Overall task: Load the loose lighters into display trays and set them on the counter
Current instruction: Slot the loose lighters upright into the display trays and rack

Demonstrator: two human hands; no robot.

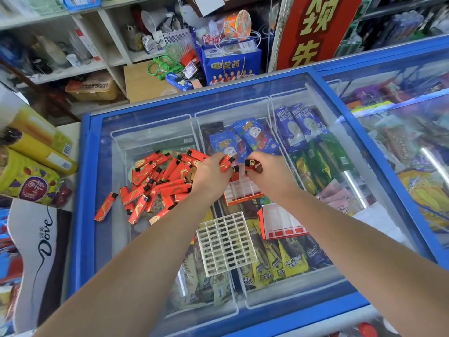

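A heap of loose red lighters point(155, 183) lies on the glass lid of a blue chest freezer point(85, 190), left of centre. My left hand point(212, 172) grips a red lighter point(226, 163) above a red display tray point(243, 190) with white dividers. My right hand point(269, 173) pinches another red lighter point(250, 164) just beside it, over the same tray. A second red tray point(281, 223) stands nearer on the right. A white plastic grid insert point(226, 243) lies flat on the lid in front.
Ice-cream packs fill the freezer under the glass. Yellow boxes point(34, 152) and a Dove carton point(41, 244) stand at the left. Shelves of goods and a blue gift bag point(230, 64) are behind. A second freezer point(401, 117) adjoins on the right.
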